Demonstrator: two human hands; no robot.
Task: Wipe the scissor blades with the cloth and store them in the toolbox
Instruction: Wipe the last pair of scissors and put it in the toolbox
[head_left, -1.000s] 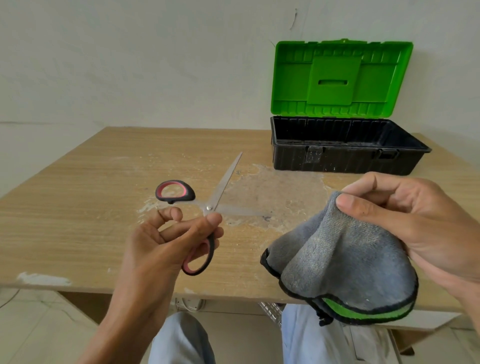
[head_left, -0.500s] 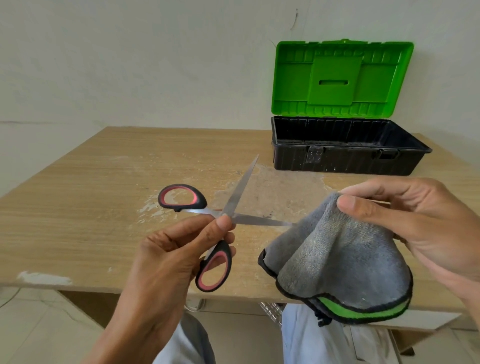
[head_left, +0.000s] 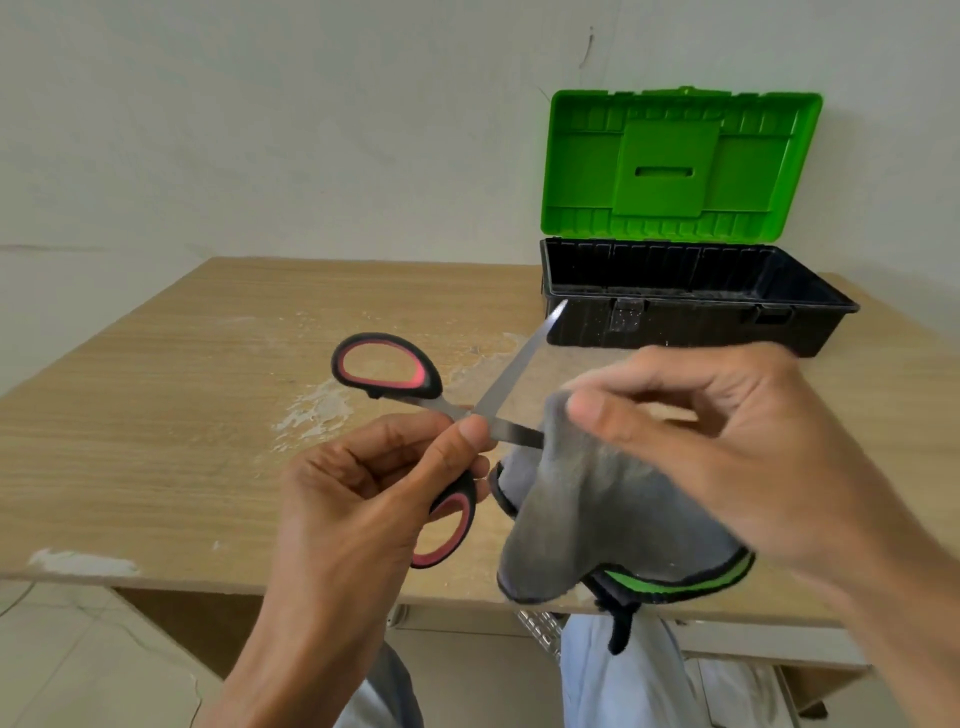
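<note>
Gripping the scissors (head_left: 506, 382) in the left hand (head_left: 363, 499), pinching the cloth (head_left: 587, 509) onto one blade with the right hand (head_left: 727, 452), just starting wiping, leaving storage in the toolbox (head_left: 701, 327) undone.

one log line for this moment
step: wipe blades | left hand: holds scissors, blades spread | right hand: pinches cloth over lower blade | toolbox: open, on table

Past the left hand's (head_left: 358, 493) pinch, one blade of the scissors (head_left: 506, 382) goes under the cloth (head_left: 587, 519), so its tip is hidden. Below the pinch, fingers cover part of one handle. The right hand (head_left: 727, 457) is blurry.
</note>
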